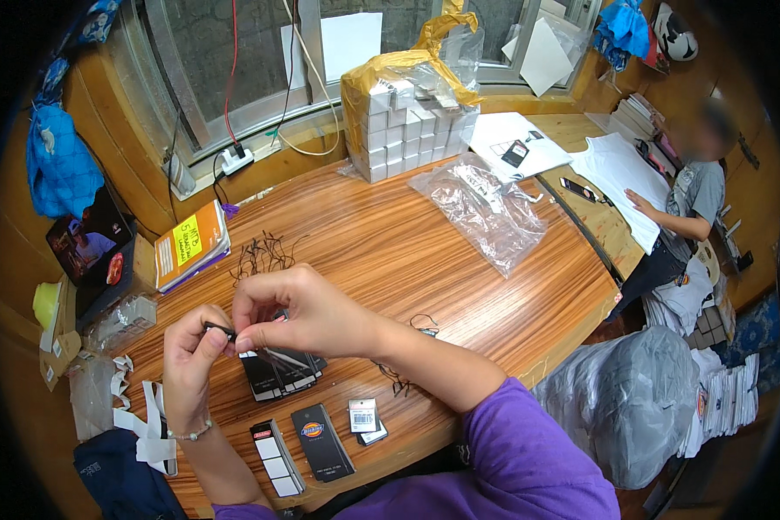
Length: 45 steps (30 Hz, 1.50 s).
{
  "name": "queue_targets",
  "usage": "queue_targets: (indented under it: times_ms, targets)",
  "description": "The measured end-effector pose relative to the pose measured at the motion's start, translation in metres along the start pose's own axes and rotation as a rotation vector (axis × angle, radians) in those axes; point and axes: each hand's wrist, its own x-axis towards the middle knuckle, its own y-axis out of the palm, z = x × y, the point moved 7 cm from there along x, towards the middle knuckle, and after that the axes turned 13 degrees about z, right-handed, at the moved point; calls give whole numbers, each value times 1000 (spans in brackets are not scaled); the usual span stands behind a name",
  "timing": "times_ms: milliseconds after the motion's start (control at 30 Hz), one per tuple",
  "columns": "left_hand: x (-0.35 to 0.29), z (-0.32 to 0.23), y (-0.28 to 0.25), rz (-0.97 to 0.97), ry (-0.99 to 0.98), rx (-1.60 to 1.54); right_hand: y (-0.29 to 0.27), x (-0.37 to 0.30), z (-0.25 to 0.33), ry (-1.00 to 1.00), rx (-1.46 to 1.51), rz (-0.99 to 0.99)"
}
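Note:
My left hand (190, 347) is closed, pinching a small black piece (220, 330) between thumb and forefinger. It looks like the end of a tag cord, though it is too small to be sure. Against it, the fingers of my right hand (279, 305) are pressed together in a pinch; what lies between them is mostly hidden. Beneath the right hand is a stack of black hang tags (273, 377), partly covered. Closer to me lie a stack of black and white tags (277, 459), a stack of black printed tags (322, 442) and small white barcode tags (363, 416).
Loose black cords (264, 257) lie beyond my hands, more cords (397, 379) under my right forearm. A bag of small white boxes (407, 130) and a clear plastic bag (485, 208) occupy the far side. At right, a person (698, 186) touches a white shirt (620, 178).

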Motion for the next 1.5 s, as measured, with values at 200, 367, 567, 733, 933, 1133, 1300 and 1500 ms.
queue_targets:
  times_ms: [200, 367, 567, 733, 933, 1133, 1300, 1500]
  targets:
    - [-1, 1, 1, 13, 9, -20, -2, -2, 1, 38, -34, -53]
    - [-3, 3, -5, -96, -19, -48, 0, -4, -10, 215, 126, 14]
    - [-4, -1, 2, 25, -66, -103, 7, -3, -12, 248, 162, 79]
    - [1, 2, 3, 74, -33, -126, 3, -5, -9, 245, 153, 98]
    - [0, 6, 0, 105, -41, -154, 5, -3, -15, 279, 81, 14]
    - [2, 8, -2, 117, -48, -126, 3, -3, -24, 323, 92, 12]
    - [3, 11, 3, 133, -47, -182, -2, -3, -30, 328, 68, 43]
    - [4, 2, -16, -120, 83, 319, 7, 4, -36, 281, -41, 85]
